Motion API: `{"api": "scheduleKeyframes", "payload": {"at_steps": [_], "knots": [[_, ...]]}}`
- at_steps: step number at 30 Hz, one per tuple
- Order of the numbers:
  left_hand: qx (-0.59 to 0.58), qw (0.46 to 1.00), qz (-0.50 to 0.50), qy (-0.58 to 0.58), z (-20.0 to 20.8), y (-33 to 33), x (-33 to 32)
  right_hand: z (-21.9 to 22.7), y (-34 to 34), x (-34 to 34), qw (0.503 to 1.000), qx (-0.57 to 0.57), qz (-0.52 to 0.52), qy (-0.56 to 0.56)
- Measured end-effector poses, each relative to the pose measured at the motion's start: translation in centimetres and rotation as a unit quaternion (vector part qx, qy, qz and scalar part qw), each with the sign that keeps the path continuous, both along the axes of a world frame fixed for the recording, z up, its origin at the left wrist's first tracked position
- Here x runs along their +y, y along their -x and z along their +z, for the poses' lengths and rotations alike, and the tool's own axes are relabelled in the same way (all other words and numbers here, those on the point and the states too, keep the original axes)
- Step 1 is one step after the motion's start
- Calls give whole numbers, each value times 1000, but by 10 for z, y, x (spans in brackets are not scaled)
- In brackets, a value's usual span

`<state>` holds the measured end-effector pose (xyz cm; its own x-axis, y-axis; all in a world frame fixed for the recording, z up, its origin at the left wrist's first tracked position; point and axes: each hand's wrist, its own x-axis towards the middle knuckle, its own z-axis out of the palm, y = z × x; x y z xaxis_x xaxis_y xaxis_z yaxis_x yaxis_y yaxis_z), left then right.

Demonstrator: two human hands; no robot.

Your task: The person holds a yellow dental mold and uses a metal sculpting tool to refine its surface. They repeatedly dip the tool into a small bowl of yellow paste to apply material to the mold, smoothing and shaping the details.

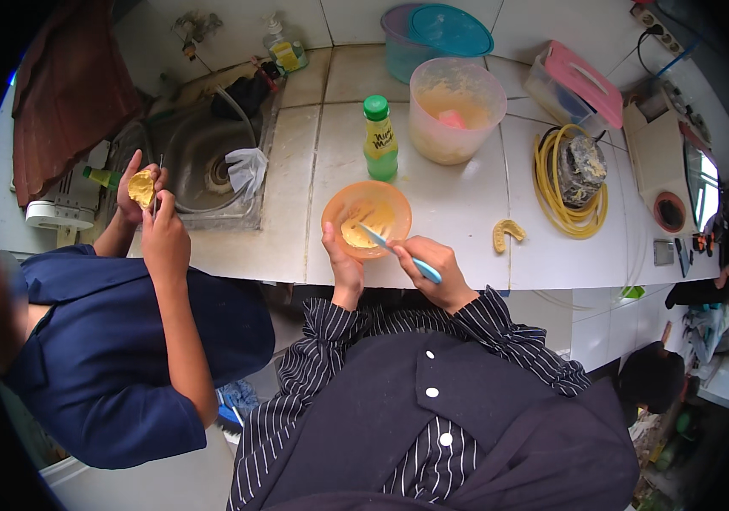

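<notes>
Left hand (pixel 345 271) is gripping the orange bowl (pixel 367 219) at the counter (pixel 458 204) edge; right hand (pixel 432 271) is clenching a blue spatula (pixel 394 252) in yellow paste. Green bottle (pixel 380 139) and plastic tub (pixel 456 109) are standing just behind.

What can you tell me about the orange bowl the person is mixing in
The orange bowl is small, round and looks like soft translucent plastic or rubber. It sits upright on the white tiled counter near its front edge, holding a pale yellow paste. The left hand grips its near rim; the right hand holds a light blue spatula whose blade reaches into the paste. A green-capped bottle stands just behind.
</notes>
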<state>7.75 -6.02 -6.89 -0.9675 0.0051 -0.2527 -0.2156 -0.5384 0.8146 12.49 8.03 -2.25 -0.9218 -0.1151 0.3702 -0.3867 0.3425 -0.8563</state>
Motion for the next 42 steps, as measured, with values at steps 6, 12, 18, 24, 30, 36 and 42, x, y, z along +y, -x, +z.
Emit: {"api": "scheduleKeyframes", "payload": {"at_steps": [6,12,18,24,30,36,42], "knots": [[-9,1000,2,10,5,8,-10,-3,14,2,998,-40,-33,-24],[-16,999,16,33,-5,15,-16,-6,13,-24,998,60,2,3],[-36,998,21,44,-16,22,-21,-13,35,-7,999,-17,-30,-31],[-35,997,35,54,-18,26,-24,2,39,7,992,-123,-17,-32],[0,978,24,209,-38,46,-37,7,47,-15,994,-102,26,-14],[24,905,60,421,-39,62,-59,13,66,13,956,-289,42,-10],[17,901,78,427,-17,70,-59,30,84,112,934,-319,74,-147]]}}
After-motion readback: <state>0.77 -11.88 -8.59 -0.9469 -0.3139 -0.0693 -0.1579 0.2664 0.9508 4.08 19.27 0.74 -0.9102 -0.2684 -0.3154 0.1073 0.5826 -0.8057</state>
